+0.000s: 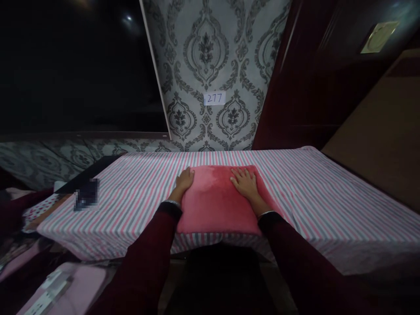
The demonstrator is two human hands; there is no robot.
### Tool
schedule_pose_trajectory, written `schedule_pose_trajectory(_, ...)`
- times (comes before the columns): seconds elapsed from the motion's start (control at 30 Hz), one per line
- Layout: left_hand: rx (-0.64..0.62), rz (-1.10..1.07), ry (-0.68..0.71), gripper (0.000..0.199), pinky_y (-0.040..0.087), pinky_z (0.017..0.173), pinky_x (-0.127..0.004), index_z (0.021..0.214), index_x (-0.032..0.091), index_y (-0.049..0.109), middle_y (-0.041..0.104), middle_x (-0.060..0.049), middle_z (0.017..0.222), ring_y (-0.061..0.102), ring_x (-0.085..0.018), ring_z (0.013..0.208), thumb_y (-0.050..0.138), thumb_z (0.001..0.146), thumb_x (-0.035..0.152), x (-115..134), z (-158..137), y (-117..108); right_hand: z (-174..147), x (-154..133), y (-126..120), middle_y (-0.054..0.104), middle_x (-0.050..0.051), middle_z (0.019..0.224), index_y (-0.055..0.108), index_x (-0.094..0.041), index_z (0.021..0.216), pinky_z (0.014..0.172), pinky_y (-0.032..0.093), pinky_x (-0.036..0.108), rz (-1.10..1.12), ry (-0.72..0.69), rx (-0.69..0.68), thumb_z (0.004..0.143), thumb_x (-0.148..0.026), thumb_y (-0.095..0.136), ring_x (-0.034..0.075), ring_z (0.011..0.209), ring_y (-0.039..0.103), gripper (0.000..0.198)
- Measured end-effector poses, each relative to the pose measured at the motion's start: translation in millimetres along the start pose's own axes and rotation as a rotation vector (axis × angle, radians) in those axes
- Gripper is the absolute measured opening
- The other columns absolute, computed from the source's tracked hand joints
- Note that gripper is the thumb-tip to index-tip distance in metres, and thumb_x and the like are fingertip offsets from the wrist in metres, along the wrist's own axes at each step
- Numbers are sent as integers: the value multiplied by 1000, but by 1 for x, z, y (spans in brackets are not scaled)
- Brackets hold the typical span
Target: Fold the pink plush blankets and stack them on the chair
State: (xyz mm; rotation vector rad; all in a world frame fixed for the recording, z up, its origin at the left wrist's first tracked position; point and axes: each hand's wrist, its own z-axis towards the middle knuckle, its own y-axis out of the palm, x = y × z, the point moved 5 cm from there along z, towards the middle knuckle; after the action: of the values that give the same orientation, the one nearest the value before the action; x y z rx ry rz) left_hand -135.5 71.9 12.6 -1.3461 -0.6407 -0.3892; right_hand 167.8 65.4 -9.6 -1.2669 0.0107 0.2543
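A flat rectangle of pink plush cloth (216, 205) lies on the striped tablecloth, near the table's front edge. Whether it is a folded cloth or a thin cushion I cannot tell. My left hand (185, 178) rests at its far left corner, fingers stretched forward along the edge. Flat on the far right part lies my right hand (246, 183), its fingers spread over the plush. The pile looks lighter on the left and darker toward the right. Both wrists wear thin bangles below dark maroon sleeves.
The pink, grey and white striped tablecloth (321, 197) covers the table. A blurred dark object (87, 195) lies at its left. Behind are a large black screen (78, 65) and a "277" label (215, 98). A brown panel (377, 131) borders the right; a power strip (49, 293) lies lower left.
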Motion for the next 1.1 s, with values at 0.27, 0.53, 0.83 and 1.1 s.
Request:
schedule_pose_trajectory(0.27, 35, -260, -68, 49, 54, 83, -35, 92, 13, 72, 76, -13, 93, 70, -26, 93, 49, 92, 56, -17, 16, -29, -2, -4, -7, 44, 7, 162, 47, -29, 155, 120, 23, 66, -9, 9, -13, 104, -45, 34, 35, 150, 35, 55)
schedule_pose_trajectory(0.53, 66, -364, -223, 36, 52, 76, -36, 79, 18, 65, 70, -11, 77, 69, -31, 89, 81, 71, 49, -9, 42, -11, -1, -3, -2, 42, 5, 163, 44, -29, 157, 121, 22, 62, -25, 22, -20, 104, -44, 35, 34, 151, 33, 55)
schedule_pose_trajectory(0.83, 85, -474, -290, 31, 49, 70, -34, 76, 19, 60, 68, -10, 76, 68, -29, 87, 79, 74, 44, -11, 35, -14, -3, -2, -3, 41, 4, 163, 42, -31, 158, 122, 21, 62, -30, 25, -30, 105, -45, 32, 33, 151, 31, 55)
schedule_pose_trajectory(1.1, -118, -673, -247, 42, 44, 56, -27, 76, 17, 63, 61, -2, 64, 56, -15, 55, 72, 76, 58, -17, -50, -30, -1, -5, -22, 31, 4, 169, 34, -29, 162, 125, 15, 60, 37, 47, -225, 106, -45, 30, 32, 156, 22, 58)
